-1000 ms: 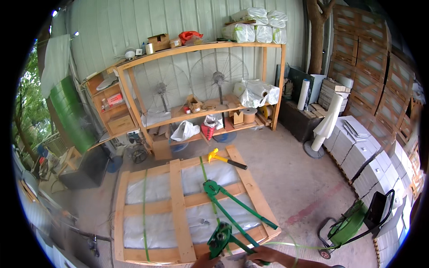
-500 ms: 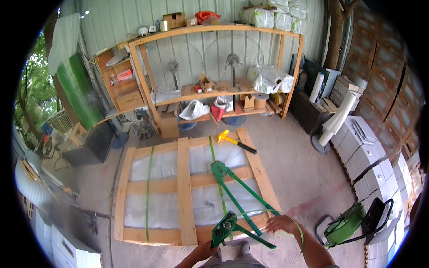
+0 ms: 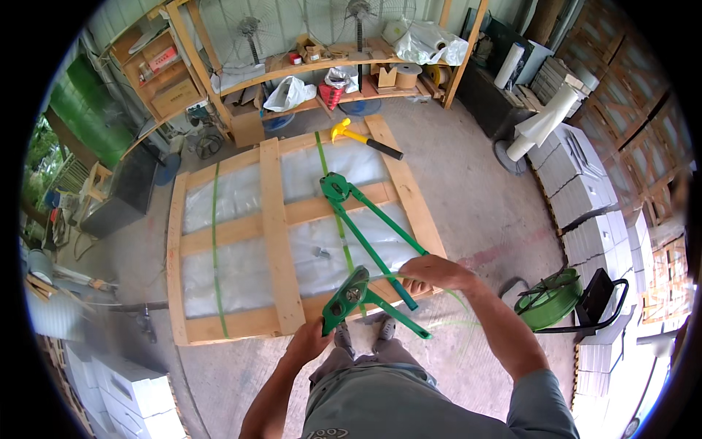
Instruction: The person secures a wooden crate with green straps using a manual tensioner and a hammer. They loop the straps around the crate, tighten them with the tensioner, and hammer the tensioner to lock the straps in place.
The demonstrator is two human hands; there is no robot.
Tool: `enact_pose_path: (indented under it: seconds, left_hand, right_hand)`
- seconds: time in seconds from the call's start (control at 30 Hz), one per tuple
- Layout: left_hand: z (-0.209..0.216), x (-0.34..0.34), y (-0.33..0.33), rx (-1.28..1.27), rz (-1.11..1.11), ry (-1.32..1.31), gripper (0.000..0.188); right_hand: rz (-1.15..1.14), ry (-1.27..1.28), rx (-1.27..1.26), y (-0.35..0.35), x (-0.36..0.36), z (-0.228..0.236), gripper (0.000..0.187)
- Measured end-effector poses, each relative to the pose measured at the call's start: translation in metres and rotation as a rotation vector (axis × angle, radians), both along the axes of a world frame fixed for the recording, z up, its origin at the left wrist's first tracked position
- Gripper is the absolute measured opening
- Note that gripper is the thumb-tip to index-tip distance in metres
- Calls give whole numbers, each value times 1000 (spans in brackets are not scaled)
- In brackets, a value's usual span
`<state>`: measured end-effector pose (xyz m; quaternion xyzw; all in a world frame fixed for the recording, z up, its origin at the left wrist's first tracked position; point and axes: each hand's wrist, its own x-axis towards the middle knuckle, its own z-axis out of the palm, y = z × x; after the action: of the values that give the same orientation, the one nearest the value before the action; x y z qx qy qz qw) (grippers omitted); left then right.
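My left hand (image 3: 313, 342) is wrapped around the lower end of a green strapping tensioner (image 3: 354, 294), held tilted over the crate's near edge with its handle pointing right. To its right, my right hand (image 3: 431, 272) has its fingers closed on a thin green strap (image 3: 461, 304), which runs from the tensioner and trails down past my wrist. A long-handled green strap sealer (image 3: 336, 187) lies on the wooden crate (image 3: 275, 234), handles toward me. Small metal pieces (image 3: 322, 252) rest on the crate's plastic wrap. A yellow claw hammer (image 3: 363, 139) with a black grip lies at the far right corner.
Another green strap (image 3: 216, 249) crosses the crate's left side. A green strap reel (image 3: 550, 300) stands on the floor at right, by stacked white boxes (image 3: 578, 183). Behind the crate is a wooden shelf (image 3: 314, 67) with fans and bags.
The view has tilted downward, so my torso and feet show more. My right hand has come closer to the tensioner, and its fingers have closed on the strap.
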<state>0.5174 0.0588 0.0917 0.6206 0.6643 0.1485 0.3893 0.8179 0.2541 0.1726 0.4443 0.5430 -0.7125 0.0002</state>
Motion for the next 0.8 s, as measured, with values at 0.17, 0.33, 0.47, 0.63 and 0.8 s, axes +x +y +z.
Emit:
enact_pose_path:
  seconds: [0.17,0.33,0.47,0.63,0.8]
  left_hand:
    - [10,12,0,-9,-13,179,28]
    - [-44,29,-3,-24,101,192,29]
    - [-39,42,2,-219,311,-170,36]
    - [-33,43,-8,-230,323,-246,33]
    - [-25,47,-20,-109,258,-151,28]
  right_hand:
    - [533,225,840,-13,-45,-8,26]
    - [952,-309,918,-127,-101,-8,16]
    - [483,-506,834,-165,-92,-80,18]
    - [-336,-11,11,-129,-93,-80,24]
    - [-170,-76,1168,-121,-109,-97,18]
